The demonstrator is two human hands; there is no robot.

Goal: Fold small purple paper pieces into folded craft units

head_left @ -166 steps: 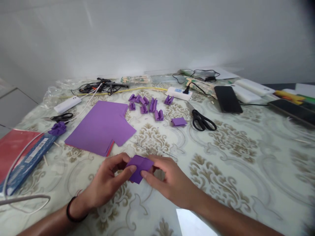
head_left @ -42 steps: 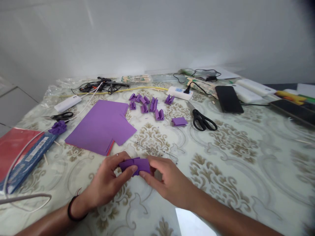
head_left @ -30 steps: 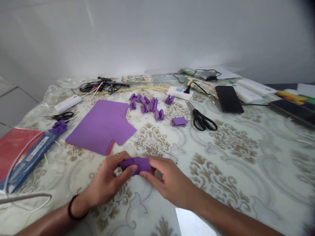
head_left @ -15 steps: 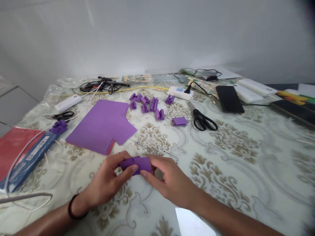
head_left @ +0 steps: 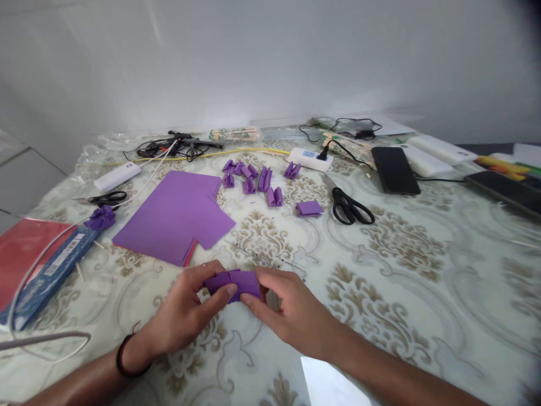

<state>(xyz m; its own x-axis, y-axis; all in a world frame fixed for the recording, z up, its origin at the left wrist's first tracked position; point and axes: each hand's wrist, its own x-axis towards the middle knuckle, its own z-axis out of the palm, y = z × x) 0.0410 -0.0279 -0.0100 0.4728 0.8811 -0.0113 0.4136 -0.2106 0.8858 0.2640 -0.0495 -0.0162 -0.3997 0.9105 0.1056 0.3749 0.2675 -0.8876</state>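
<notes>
A small folded purple paper (head_left: 246, 282) is pinched between both hands at the front middle of the table. My left hand (head_left: 188, 307) grips its left part, thumb on the near face and fingers behind. At the right end, my right hand (head_left: 291, 313) holds it the same way, its fingertips partly hidden. Beyond the hands lie several folded purple paper pieces (head_left: 264, 179), and a flat folded one (head_left: 309, 208) rests apart on the right. A stack of purple paper sheets (head_left: 169, 217) is left of centre, with a red edge showing beneath.
Black-handled scissors (head_left: 349, 208) lie right of the pieces; a second pair (head_left: 107, 198) is at left beside a crumpled purple paper (head_left: 100, 217). A power strip (head_left: 310, 159), a phone (head_left: 395, 171) and cables (head_left: 181, 148) sit farther back. A red and blue packet (head_left: 46, 265) lies at left.
</notes>
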